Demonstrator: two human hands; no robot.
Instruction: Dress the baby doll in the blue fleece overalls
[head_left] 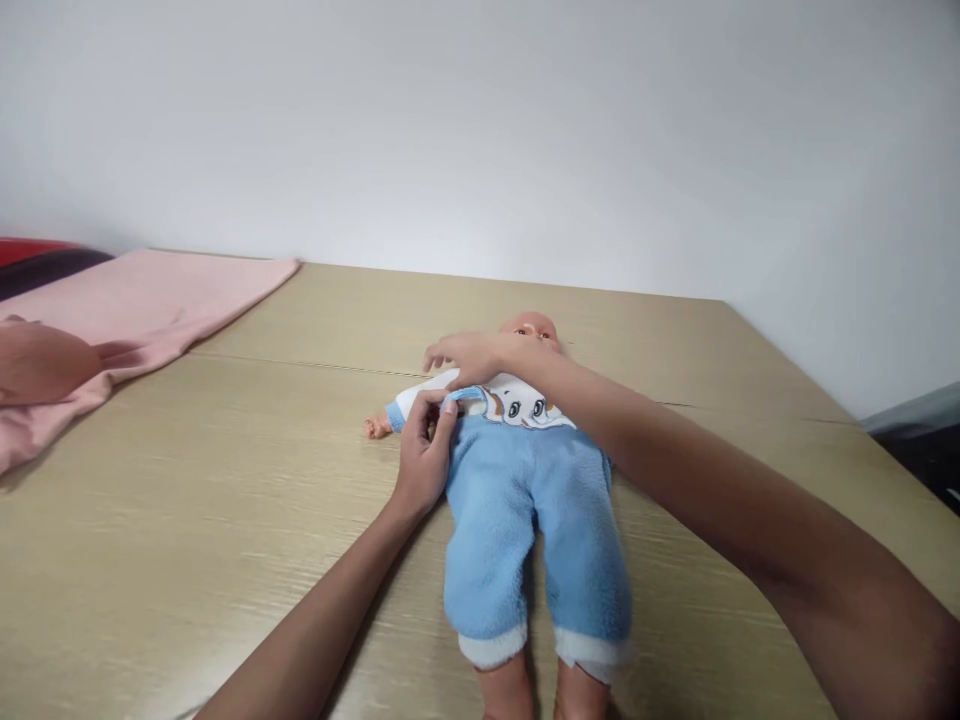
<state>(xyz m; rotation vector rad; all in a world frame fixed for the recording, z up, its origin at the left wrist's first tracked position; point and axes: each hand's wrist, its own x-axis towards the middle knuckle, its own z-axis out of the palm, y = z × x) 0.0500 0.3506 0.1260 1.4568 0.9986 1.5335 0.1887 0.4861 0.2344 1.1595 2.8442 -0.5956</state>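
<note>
A baby doll (pixel 534 330) lies on its back on the wooden table (pixel 225 480), head away from me, feet toward me. It wears blue fleece trousers (pixel 532 520) and a white top with a cartoon face (pixel 517 400). My left hand (pixel 424 450) pinches the blue strap at the doll's chest on its left side. My right hand (pixel 465 358) reaches across the doll's upper chest, fingers curled on the white top near the shoulder. The doll's small hand (pixel 375 427) sticks out to the left.
A pink cloth (pixel 150 310) lies spread at the table's far left, bunched at its near end. A red and dark object (pixel 37 260) sits behind it. A white wall runs behind the table. The table's right edge drops off near a dark grey thing (pixel 922 440).
</note>
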